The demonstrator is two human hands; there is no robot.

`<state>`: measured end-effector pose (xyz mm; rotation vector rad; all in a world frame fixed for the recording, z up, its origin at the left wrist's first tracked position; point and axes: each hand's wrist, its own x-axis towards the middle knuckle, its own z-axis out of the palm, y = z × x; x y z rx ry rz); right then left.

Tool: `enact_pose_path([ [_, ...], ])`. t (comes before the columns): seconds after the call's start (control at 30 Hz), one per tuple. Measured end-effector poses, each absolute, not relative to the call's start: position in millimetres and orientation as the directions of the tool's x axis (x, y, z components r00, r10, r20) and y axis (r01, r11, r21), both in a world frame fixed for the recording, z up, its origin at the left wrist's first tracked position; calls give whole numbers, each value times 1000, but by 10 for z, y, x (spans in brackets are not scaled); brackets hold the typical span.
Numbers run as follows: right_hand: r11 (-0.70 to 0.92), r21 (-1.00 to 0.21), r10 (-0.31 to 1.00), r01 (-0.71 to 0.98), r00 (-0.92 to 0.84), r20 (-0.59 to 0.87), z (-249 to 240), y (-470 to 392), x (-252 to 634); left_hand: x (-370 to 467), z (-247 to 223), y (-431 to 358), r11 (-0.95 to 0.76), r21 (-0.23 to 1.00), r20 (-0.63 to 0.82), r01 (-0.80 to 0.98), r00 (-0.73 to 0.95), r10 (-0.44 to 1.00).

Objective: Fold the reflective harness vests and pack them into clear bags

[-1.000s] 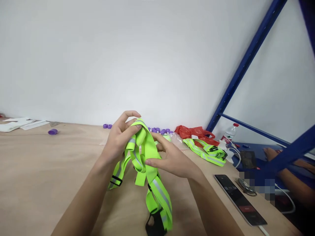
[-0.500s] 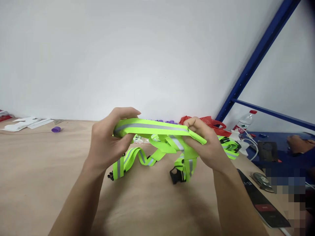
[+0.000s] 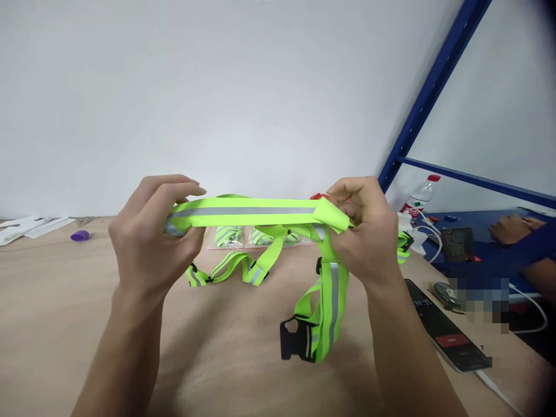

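A neon-green strap with a grey reflective stripe (image 3: 252,212) is stretched level between my two hands, above the table. My left hand (image 3: 163,223) grips its left end between thumb and fingers. At the right end, my right hand (image 3: 362,223) pinches the strap where it folds over. From there a striped length hangs down, with a black buckle (image 3: 297,340) at its lower end. Another part of the straps trails leftward over the table, behind the stretched band. Clear bags with green straps (image 3: 228,236) lie behind, partly covered.
On the brown table (image 3: 52,313) are a purple cap (image 3: 80,236), white paper pieces (image 3: 26,229), a phone (image 3: 452,333) with a cable and a round metal object (image 3: 445,295). A red-capped bottle (image 3: 420,196) stands near the blue frame (image 3: 428,92). Another person's hands (image 3: 515,230) show at right.
My hands have moved apart, my left hand going left, and the strap between them is longer. The buckle end hangs lower. The view has shifted right, and more of the clear bags shows.
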<state>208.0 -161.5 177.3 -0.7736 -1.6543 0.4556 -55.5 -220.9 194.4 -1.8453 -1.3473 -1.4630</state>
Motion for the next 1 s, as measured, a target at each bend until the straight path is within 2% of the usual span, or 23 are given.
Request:
enact_pose_path([
  [0.1,701,-626,646,340,67,760,1780,-1610,2101,-584,1931,-2164,-460,233,937,857,-71,343],
  [0.27,583,-766,796,270,-3,605,1844,-1643,2097,-607,1927,-2061,-458,286,940,842,-153,306],
  [0.4,495,-852,869,172,-112,482,1913,-1698,2079,-655,1941,-2023,-376,439,864,816,-269,426],
  [0.53,535,-823,839,193,-240,489,1920,-1704,2099,-769,1987,-2041,-267,620,659,737,-305,688],
  [0.63,556,-812,810,179,-338,480,1905,-1684,2121,-846,2033,-2083,-252,712,494,656,-213,843],
  [0.8,551,-818,775,166,-466,427,1905,-1657,2151,-966,2056,-2116,-231,866,270,443,-27,962],
  [0.93,565,-790,759,237,-525,385,1908,-1639,2203,-1082,2043,-2119,-186,902,69,390,296,953],
  [1.0,547,-808,758,218,-538,368,1900,-1629,2230,-1123,2023,-2120,-171,913,16,370,386,922],
])
